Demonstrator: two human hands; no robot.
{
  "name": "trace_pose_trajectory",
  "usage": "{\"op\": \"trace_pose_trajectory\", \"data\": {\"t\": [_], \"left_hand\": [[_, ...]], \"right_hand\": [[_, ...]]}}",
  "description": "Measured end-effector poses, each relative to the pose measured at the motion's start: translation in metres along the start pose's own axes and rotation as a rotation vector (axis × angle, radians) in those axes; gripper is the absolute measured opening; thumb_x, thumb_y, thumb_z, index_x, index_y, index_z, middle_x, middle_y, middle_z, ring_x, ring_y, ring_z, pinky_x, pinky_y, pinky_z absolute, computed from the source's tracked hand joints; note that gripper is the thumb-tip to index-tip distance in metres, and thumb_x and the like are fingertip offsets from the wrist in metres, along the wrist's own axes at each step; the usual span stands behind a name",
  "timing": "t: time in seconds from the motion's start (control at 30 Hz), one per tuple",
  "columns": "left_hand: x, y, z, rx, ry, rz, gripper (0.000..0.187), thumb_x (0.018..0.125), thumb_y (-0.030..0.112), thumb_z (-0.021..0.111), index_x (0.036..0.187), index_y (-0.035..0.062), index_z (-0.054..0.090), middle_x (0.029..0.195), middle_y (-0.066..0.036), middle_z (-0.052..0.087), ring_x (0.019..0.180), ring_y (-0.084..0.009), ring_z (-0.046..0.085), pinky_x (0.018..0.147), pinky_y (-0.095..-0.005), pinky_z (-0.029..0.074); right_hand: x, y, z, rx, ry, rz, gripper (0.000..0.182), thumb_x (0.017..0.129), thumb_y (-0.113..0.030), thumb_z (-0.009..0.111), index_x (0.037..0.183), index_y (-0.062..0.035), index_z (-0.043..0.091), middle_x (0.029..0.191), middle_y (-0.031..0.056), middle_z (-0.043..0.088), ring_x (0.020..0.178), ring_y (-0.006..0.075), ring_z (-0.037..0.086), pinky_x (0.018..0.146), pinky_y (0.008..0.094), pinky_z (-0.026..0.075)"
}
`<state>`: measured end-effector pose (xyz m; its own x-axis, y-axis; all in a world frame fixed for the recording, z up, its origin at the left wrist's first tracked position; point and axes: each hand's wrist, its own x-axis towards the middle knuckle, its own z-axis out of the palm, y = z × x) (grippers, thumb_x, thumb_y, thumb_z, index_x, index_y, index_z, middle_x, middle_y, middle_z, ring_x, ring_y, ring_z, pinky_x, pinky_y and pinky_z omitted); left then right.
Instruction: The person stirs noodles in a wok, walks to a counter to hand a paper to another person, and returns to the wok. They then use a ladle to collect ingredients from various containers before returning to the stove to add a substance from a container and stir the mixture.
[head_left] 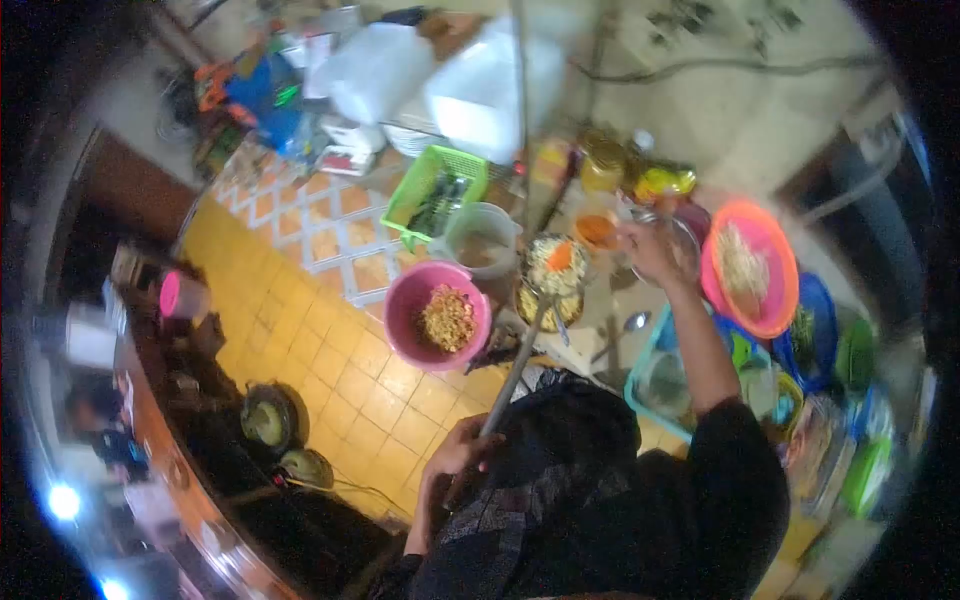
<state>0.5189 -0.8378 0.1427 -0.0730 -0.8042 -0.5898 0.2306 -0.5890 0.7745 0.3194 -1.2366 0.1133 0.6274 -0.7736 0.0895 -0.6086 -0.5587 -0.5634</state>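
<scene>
My left hand [460, 452] is wrapped round the long grey handle of a cooking spatula [515, 372], which slants up to a pan [523, 312]. Pale, shredded-looking food [550, 278] fills the pan, with a patch of orange seasoning [562, 258] on top. My right hand [652, 250] reaches out beyond the pan, fingers closed beside a tub of orange powder [597, 230] and a small metallic item [643, 214]. What those fingers hold I cannot tell. A pink bucket [400, 340] of crumbly brown food stands left of the pan.
Behind the pan are a translucent tub [485, 240] and a green basket [408, 190]. An orange-pink basin [780, 290] with pale strips and a teal crate [645, 400] lie to the right. Jars [603, 165] stand at the back. Yellow tiles [350, 370] cover the floor.
</scene>
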Motion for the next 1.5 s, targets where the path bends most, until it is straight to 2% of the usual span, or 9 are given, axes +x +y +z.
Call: {"op": "trace_pose_trajectory", "data": {"t": [0.2,0.37,0.43,0.67,0.73,0.93,1.27,1.33,1.5], "left_hand": [[-0.013,0.005,-0.005,-0.122,0.015,-0.078,0.016,0.079,0.003,0.058,0.093,-0.0016,0.053,0.064,-0.003,0.050,0.043,-0.0109,0.045,0.039,-0.0234,0.036],[-0.004,0.009,-0.010,-0.118,-0.073,-0.028,0.013,0.075,0.000,0.056,0.086,-0.0003,0.051,0.063,-0.004,0.049,0.042,-0.0103,0.045,0.038,-0.0224,0.037],[0.000,0.014,-0.004,-0.125,-0.072,-0.041,0.012,0.075,0.002,0.057,0.085,0.0002,0.050,0.062,-0.003,0.048,0.041,-0.0097,0.044,0.037,-0.0221,0.037],[0.003,0.017,0.030,-0.136,-0.096,-0.014,0.012,0.075,0.003,0.059,0.083,0.0008,0.050,0.059,-0.002,0.047,0.041,-0.0093,0.044,0.038,-0.0207,0.036],[0.000,0.010,0.040,-0.117,-0.076,-0.060,0.012,0.075,0.004,0.059,0.083,0.0012,0.050,0.059,-0.002,0.048,0.041,-0.0092,0.044,0.038,-0.0204,0.036],[-0.002,-0.008,0.087,-0.127,-0.008,-0.024,0.012,0.076,0.007,0.058,0.082,0.0015,0.049,0.058,-0.001,0.046,0.041,-0.0094,0.044,0.038,-0.0214,0.036],[0.004,-0.030,0.182,-0.181,0.204,-0.007,0.013,0.075,0.008,0.055,0.080,0.0013,0.045,0.052,-0.003,0.043,0.035,-0.0102,0.039,0.032,-0.0222,0.031],[0.005,-0.031,0.195,-0.185,0.191,0.007,0.016,0.075,0.011,0.054,0.082,0.0005,0.045,0.051,-0.003,0.043,0.034,-0.0097,0.038,0.032,-0.0217,0.030],[0.004,-0.035,0.216,-0.166,0.185,0.034,0.022,0.076,0.013,0.057,0.087,-0.0009,0.045,0.053,-0.003,0.044,0.035,-0.0103,0.040,0.032,-0.0214,0.032]], "right_hand": [[-0.113,0.011,-0.062,-0.183,0.361,0.007,0.029,0.075,-0.004,0.052,0.102,-0.0075,0.060,0.084,0.0138,0.060,0.078,0.0311,0.057,0.071,0.0411,0.045],[-0.226,0.028,-0.057,-0.595,0.027,0.325,0.034,0.070,-0.003,0.056,0.103,-0.0055,0.061,0.103,0.0164,0.060,0.099,0.0307,0.056,0.085,0.0394,0.046],[-0.241,0.015,-0.041,-0.465,-0.340,0.472,0.027,0.069,-0.006,0.056,0.094,-0.0061,0.064,0.096,0.0138,0.062,0.100,0.0279,0.057,0.082,0.0395,0.047],[-0.270,0.057,0.031,-0.803,-0.412,0.173,0.016,0.071,-0.011,0.053,0.078,-0.0071,0.067,0.085,0.0117,0.064,0.088,0.0284,0.061,0.073,0.0416,0.050],[-0.265,0.042,0.018,-0.786,-0.430,0.405,0.017,0.072,-0.012,0.055,0.084,-0.0079,0.067,0.088,0.0090,0.063,0.090,0.0271,0.060,0.076,0.0392,0.050],[-0.271,0.058,-0.019,-0.591,-0.202,0.144,0.020,0.073,-0.012,0.055,0.090,-0.0095,0.064,0.083,0.0095,0.063,0.082,0.0258,0.064,0.063,0.0394,0.054],[-0.284,0.059,-0.028,-0.506,-0.470,0.182,0.024,0.076,-0.016,0.058,0.099,-0.0120,0.062,0.094,0.0056,0.061,0.085,0.0230,0.062,0.072,0.0356,0.052],[-0.300,0.082,-0.004,-0.322,-0.193,-0.082,0.029,0.075,-0.016,0.061,0.104,-0.0117,0.060,0.098,0.0075,0.061,0.089,0.0239,0.060,0.076,0.0351,0.051],[-0.348,0.068,-0.098,-0.107,0.441,0.243,0.042,0.077,-0.017,0.062,0.115,-0.0060,0.050,0.108,0.0148,0.056,0.096,0.0334,0.055,0.085,0.0406,0.044]]}}
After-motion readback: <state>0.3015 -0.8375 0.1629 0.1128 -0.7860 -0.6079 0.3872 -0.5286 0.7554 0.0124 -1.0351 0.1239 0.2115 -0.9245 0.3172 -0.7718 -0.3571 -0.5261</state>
